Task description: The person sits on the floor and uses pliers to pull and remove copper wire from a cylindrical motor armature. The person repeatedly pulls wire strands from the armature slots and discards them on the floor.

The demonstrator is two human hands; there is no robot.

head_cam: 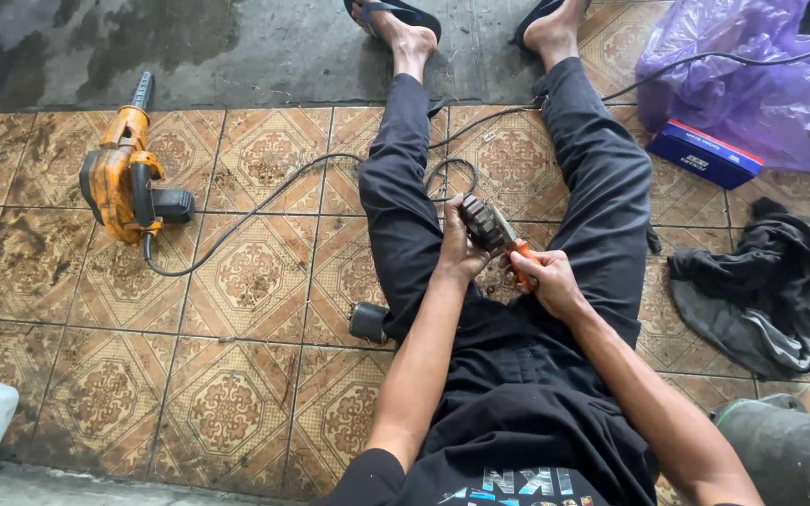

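I sit on tiled floor (pixel 236 375), legs out. Landmark: motor part (pixel 483 225), grey, between my thighs. Far left of it, orange blower (pixel 122 183), corded. Left hand (pixel 457 245) grip clamped on motor part. Just right, right hand (pixel 547 281) grip closed round orange-handled tool (pixel 521 262) touching part. Far right, dark rag (pixel 761 290), blue box (pixel 705 155).

A small grey metal motor part (pixel 482 225), round and ribbed, sits tilted between the person's legs above the tiled floor. An orange-handled tool (pixel 523 262) touches its lower right side, its handle slanting down to the right.
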